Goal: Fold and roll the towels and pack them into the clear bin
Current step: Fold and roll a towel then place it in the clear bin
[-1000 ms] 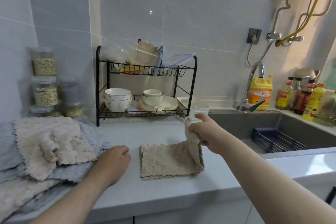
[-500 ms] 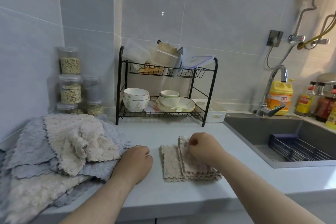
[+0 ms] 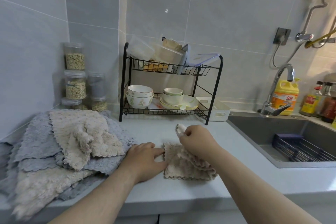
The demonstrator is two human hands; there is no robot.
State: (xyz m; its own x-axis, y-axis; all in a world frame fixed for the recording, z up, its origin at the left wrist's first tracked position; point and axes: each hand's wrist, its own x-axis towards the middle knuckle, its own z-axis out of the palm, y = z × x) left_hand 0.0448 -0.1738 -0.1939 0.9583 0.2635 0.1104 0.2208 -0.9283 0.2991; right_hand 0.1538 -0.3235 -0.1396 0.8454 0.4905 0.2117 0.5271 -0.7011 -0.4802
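Note:
A small beige towel point(image 3: 183, 166) lies folded on the grey counter point(image 3: 181, 192) in front of me. My right hand point(image 3: 196, 140) pinches its far corner and lifts that corner off the counter. My left hand point(image 3: 145, 162) rests flat on the counter with its fingertips on the towel's left edge. To the left sits a loose pile of beige and grey towels point(image 3: 60, 151). Clear plastic containers point(image 3: 143, 52) sit on the top shelf of the dish rack; I cannot tell which is the bin.
A black two-tier dish rack point(image 3: 216, 85) with bowls and plates stands at the back. Stacked clear jars point(image 3: 75, 82) fill the left corner. A white tray point(image 3: 218, 112) sits beside the rack. The sink point(image 3: 272, 132) with its tap lies to the right.
The right hand folded the towel over to the left, then raised a corner of it. The left hand slid right onto the towel's edge. The view shifted left.

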